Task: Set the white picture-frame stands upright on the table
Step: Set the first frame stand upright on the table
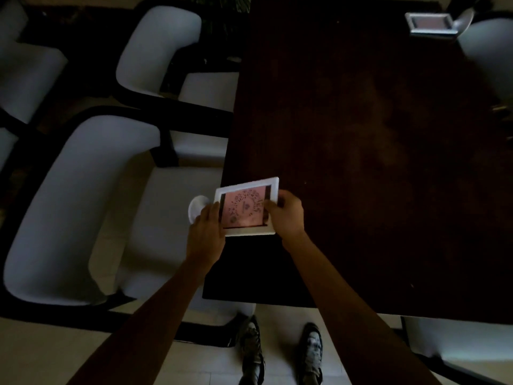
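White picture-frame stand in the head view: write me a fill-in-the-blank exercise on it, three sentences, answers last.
1. The white picture-frame stand with the pink insert is held by ____ hands, the left hand and the right hand.
2. It sits over the ____ edge of the dark wooden table.
3. A second white frame stand stands at the table's far ____ corner.

Answers: both; left; right
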Tool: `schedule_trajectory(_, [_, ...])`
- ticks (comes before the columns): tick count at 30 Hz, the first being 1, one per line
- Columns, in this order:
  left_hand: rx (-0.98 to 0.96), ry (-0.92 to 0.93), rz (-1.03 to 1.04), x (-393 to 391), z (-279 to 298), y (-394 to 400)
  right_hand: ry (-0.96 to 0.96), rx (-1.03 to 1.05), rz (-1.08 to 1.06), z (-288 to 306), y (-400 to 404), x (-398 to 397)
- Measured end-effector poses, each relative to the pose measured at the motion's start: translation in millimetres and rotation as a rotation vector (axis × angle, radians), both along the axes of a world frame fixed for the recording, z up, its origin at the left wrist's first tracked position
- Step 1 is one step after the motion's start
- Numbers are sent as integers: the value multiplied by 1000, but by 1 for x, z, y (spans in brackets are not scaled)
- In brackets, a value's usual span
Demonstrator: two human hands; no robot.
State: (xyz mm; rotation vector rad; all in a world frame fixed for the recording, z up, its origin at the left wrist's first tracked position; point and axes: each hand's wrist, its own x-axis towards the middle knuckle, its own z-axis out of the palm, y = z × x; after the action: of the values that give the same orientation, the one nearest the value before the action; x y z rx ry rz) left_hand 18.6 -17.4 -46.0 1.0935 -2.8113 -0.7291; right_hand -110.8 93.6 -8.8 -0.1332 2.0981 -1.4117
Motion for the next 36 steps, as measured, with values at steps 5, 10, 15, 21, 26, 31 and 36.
schedule_trajectory(5, [-122,11,-27,8,14,-7,142,-29,149,35,-22,0])
schedule_trajectory(10, [-208,114,-11,17,25,-23,206,-56,191,61,-33,4])
schedule_trajectory(15, [-159,225,-80,12,25,-20,311,-38,190,88,-28,4])
schedule_trajectory(21, [-13,284,-234,-16,23,14,410,23,177,112,-7,-2])
schedule_trajectory(26, [98,325,-365,-35,6,45,428,80,157,114,23,-11])
schedule_trajectory(31, [59,301,-460,-55,-2,79,451,132,124,109,58,-23])
schedule_trajectory(36, [1,342,-482,-74,-4,111,450,163,70,106,88,-38])
